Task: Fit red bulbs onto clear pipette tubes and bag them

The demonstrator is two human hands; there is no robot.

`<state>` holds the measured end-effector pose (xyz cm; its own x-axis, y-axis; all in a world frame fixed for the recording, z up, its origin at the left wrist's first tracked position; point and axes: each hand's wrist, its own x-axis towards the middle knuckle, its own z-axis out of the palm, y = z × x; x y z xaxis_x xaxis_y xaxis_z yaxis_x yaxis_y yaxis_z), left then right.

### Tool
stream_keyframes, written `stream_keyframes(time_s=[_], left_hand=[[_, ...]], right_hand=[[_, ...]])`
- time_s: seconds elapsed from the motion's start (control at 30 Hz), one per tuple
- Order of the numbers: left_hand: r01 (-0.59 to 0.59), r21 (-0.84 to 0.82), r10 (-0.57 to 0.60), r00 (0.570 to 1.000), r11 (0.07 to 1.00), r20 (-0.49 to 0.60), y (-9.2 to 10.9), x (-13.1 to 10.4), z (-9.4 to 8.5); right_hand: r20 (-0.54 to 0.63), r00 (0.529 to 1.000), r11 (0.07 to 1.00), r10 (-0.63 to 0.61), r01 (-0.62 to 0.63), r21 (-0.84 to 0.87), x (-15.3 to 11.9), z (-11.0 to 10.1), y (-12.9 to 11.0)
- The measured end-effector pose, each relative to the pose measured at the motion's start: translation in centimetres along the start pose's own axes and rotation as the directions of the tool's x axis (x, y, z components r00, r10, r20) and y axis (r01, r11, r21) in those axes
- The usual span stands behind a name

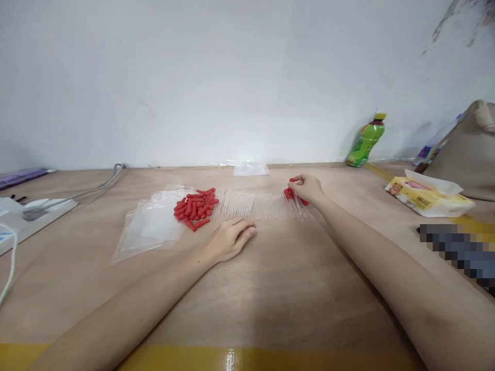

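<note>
My left hand (231,238) rests on the table in front of a row of thin clear tubes (266,206), its fingers loosely bent and nothing visible in them. At the right end of that row, my right hand (307,188) pinches a red rubber bulb (292,180); a clear tube seems to run down from it, like a dropper. Under this hand lie a few more red bulbs (287,194), apparently fitted on tubes. Left of the row, a heap of loose red bulbs (196,206) partly covers clear plastic bags (154,229).
Another small plastic bag (250,169) lies by the wall. At the right stand a green drink bottle (366,141), a yellow tissue pack (427,198) and a beige bag (462,149); a blurred dark object (460,252) lies nearer. A power strip (42,214) with cables sits at left.
</note>
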<state>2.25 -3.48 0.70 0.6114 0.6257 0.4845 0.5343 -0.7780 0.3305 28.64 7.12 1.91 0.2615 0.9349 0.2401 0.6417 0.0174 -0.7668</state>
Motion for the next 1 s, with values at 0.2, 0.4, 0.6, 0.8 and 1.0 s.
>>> stream_keyframes(time_s=[0.2, 0.4, 0.6, 0.8, 1.0], left_hand=[[0.005, 0.006, -0.005, 1.000, 1.000, 0.013, 0.0, 0.0, 0.0], [0.040, 0.123, -0.027, 0.994, 0.992, -0.104, 0.0, 0.2, 0.2], [0.304, 0.371, -0.233, 0.946, 0.877, -0.223, -1.2, 2.5, 0.2], [0.400, 0.484, -0.347, 0.916, 0.778, -0.199, -1.9, 7.0, 1.4], [0.440, 0.587, -0.445, 0.883, 0.680, -0.146, -1.2, 9.2, 2.1]], right_hand=[[-0.067, 0.997, 0.960, -0.026, 0.006, -0.280, -0.2, -0.4, 0.5], [0.023, 0.995, 0.902, 0.101, -0.082, -0.424, 0.4, -3.2, 2.2], [0.149, 0.956, 0.897, 0.254, -0.175, -0.407, -0.3, -3.7, 2.7], [0.121, 0.959, 0.884, 0.257, -0.183, -0.430, -0.3, -3.3, 2.4], [0.044, 0.973, 0.915, 0.228, -0.199, -0.351, -0.4, -3.7, 2.5]])
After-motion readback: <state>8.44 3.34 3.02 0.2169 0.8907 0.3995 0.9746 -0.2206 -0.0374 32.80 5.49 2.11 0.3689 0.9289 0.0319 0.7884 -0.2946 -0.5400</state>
